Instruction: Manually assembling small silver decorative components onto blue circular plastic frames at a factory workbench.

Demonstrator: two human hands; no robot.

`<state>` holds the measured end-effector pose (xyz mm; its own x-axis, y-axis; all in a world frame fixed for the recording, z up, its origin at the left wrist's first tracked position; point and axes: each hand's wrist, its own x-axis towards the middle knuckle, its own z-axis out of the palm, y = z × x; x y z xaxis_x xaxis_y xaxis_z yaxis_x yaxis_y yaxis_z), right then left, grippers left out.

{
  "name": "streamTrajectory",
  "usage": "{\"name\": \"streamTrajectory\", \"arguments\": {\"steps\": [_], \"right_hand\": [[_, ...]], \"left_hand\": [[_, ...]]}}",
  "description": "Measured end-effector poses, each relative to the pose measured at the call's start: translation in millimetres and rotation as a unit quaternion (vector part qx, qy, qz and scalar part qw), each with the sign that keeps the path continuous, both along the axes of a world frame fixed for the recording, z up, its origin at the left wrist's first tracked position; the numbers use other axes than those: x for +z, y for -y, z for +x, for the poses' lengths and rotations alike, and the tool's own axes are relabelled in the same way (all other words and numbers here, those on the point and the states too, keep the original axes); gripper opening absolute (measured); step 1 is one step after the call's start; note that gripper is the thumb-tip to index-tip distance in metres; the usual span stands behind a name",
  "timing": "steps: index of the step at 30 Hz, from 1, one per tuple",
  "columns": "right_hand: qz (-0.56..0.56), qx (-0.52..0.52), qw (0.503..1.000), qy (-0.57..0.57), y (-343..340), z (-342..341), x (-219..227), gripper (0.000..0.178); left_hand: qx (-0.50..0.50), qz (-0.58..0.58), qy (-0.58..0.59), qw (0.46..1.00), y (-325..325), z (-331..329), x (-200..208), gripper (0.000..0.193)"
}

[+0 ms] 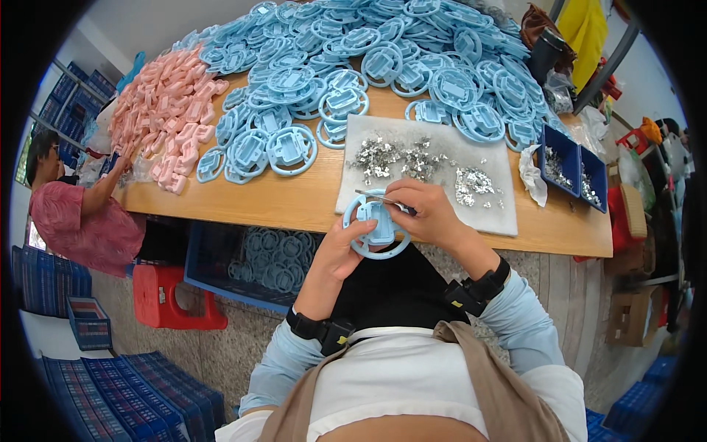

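Note:
My left hand point(337, 244) grips a light blue plastic toy steering wheel point(381, 227) by its left side, thumb over the rim. The wheel is tilted up just off the table's front edge, its recessed middle facing me. In my right hand point(428, 209), thumb and fingers pinch a slim metal tool that looks like tweezers point(374, 196), its tip over the wheel's upper part. Whether the tip holds a small piece cannot be made out. Just beyond my hands, small silvery metal pieces point(379, 157) lie in loose heaps on a whitish pad point(486, 219).
Many blue wheels point(291, 81) pile up across the table point(250, 202); pink plastic parts point(158, 110) heap at its left. Blue bins point(563, 163) with metal pieces stand right. Below are a crate point(210, 258) of wheels and a red stool point(166, 298). Another person point(85, 214) works at the left.

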<state>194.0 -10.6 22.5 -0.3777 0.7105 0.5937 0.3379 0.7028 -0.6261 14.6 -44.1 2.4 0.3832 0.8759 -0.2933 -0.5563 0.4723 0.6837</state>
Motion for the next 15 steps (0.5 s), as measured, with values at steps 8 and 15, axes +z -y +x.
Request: {"name": "streamTrajectory", "arguments": {"steps": [8,15], "right_hand": [[0.083,0.007,0.981,0.177,8.3,3.1,6.1,0.017],[0.043,-0.014,0.990,0.131,16.0,-5.8,5.9,0.015]], "left_hand": [[0.001,-0.022,-0.017,1.000,-1.7,-2.4,-1.5,0.035],[0.052,0.000,-0.077,0.996,-11.3,1.5,-14.1,0.026]]}}
